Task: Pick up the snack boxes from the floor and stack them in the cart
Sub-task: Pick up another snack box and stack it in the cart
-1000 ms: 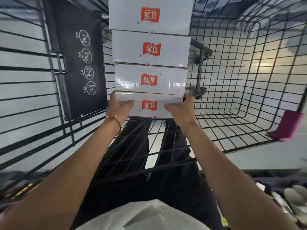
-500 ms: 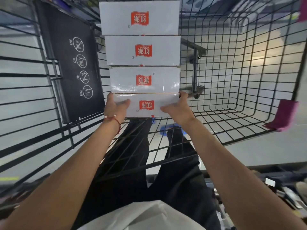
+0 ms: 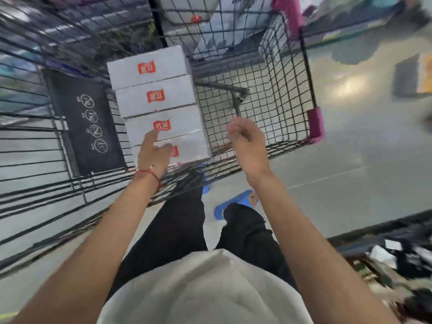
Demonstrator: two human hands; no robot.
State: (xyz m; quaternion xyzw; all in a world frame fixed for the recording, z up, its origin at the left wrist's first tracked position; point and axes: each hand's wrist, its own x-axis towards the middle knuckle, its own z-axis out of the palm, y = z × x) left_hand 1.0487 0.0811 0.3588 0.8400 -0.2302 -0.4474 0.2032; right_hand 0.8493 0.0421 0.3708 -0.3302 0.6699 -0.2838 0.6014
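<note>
Several white snack boxes [image 3: 159, 99] with red labels lie in a row on the floor of the black wire cart [image 3: 275, 108], along its left side. My left hand [image 3: 153, 153] hovers over the nearest box [image 3: 191, 148] with fingers relaxed, holding nothing; whether it touches the box I cannot tell. My right hand [image 3: 247, 141] is raised to the right of the row, over the cart's mesh, fingers loosely curled and empty. The view is blurred by motion.
A black child-seat flap [image 3: 86, 122] with white warning icons stands left of the boxes. Pink corner bumpers [image 3: 315, 122] mark the cart's right side. The grey floor [image 3: 362, 160] lies to the right. My legs and blue slippers [image 3: 236, 202] are below.
Both hands have let go of the nearest box and pulled back from it. The view has swung, so the cart now sits further left and up.
</note>
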